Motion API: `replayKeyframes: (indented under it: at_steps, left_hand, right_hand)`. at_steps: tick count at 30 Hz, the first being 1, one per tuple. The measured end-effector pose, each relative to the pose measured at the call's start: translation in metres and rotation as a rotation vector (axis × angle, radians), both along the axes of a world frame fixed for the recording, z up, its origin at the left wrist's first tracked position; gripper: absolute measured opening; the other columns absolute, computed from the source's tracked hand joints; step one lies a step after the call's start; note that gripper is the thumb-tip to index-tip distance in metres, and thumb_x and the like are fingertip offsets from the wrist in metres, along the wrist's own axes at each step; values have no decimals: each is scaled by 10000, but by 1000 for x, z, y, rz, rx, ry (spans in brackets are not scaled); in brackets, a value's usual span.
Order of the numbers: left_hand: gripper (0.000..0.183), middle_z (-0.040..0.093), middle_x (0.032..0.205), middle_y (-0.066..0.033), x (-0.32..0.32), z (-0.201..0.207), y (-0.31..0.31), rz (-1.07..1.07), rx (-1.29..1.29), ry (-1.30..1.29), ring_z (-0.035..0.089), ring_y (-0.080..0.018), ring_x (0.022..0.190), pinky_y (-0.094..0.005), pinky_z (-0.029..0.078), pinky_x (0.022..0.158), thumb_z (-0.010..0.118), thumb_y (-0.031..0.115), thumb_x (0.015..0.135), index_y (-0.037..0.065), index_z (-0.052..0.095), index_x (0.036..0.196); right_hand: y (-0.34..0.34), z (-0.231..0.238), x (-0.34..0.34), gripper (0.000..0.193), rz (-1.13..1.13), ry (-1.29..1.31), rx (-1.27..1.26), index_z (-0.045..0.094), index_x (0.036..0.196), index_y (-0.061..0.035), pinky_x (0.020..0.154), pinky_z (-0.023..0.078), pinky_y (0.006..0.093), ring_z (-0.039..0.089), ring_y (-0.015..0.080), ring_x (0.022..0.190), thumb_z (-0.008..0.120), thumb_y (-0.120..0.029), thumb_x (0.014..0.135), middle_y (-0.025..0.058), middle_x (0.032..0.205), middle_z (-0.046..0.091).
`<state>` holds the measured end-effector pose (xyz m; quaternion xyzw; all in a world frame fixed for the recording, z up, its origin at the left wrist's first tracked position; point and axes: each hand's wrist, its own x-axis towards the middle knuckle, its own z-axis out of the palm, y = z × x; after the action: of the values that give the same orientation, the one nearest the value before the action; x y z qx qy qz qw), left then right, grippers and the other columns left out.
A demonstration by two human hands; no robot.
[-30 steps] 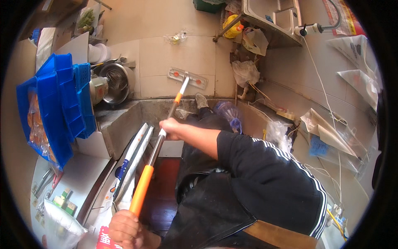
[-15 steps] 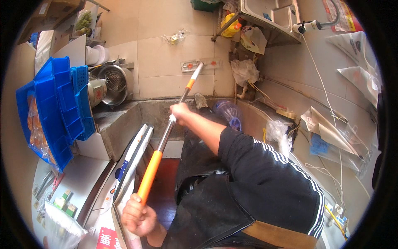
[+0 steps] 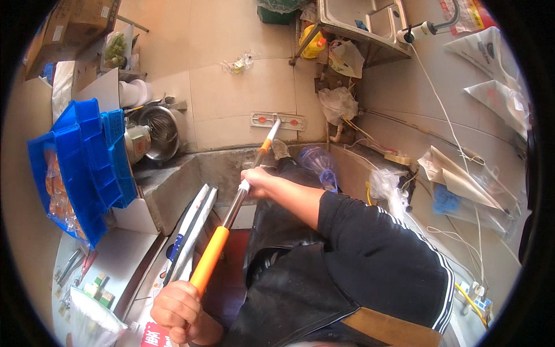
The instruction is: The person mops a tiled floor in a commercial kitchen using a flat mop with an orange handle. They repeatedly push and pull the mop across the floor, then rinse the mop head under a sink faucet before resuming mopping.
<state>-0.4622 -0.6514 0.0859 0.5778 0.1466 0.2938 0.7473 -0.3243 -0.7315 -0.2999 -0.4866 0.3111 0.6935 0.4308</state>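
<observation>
A flat mop with an orange and silver pole [image 3: 211, 254] runs from the lower left up toward the floor ahead. My left hand [image 3: 180, 312] is wrapped round the orange grip at the pole's near end. Farther up, my right hand [image 3: 254, 180] closes round the metal part of the pole, by a white collar. The mop's flat rectangular head [image 3: 263, 120], clear-looking with red spots, lies on the tiled floor [image 3: 222, 95] just beyond a raised step. A crumpled clear and greenish scrap [image 3: 240, 63] lies farther out on the tiles.
Blue plastic crates [image 3: 75, 168] and a metal mixing bowl [image 3: 162, 133] stand on the left. At the far right are a steel sink [image 3: 370, 14], a yellow bottle [image 3: 312, 43] and plastic bags [image 3: 338, 104]. A concrete step [image 3: 222, 168] crosses before me; cables hang along the right wall.
The mop head has come back across the floor toward the step and me. My left hand has moved down and left with the pole; both hands keep their grip. The view has shifted slightly.
</observation>
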Motion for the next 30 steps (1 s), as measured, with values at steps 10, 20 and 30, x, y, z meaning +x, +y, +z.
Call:
replayKeyframes:
  at_steps: [10, 20, 30]
  left_hand:
    - [248, 449, 591, -22, 23, -58, -59, 578, 59, 189, 453, -154, 587, -385, 410, 752, 462, 152, 879, 130, 388, 643]
    - [299, 441, 545, 11, 26, -14, -32, 287, 272, 161, 406, -121, 473, -325, 363, 593, 526, 126, 855, 148, 364, 605]
    - [311, 477, 524, 27, 17, -12, 27, 209, 106, 111, 447, -106, 454, -295, 393, 569, 555, 173, 874, 174, 373, 622]
  right_hand:
    - [39, -33, 98, 159, 213, -357, -35, 542, 1033, 17, 604, 594, 493, 662, 276, 706, 539, -47, 888, 119, 834, 588]
    - [44, -9, 47, 133, 91, -217, 17, 572, 909, -7, 485, 486, 487, 634, 276, 660, 580, -140, 913, 109, 761, 563]
    - [-2, -10, 19, 53, -110, -36, -64, 526, 881, -17, 539, 537, 484, 613, 272, 692, 557, -60, 881, 108, 803, 529]
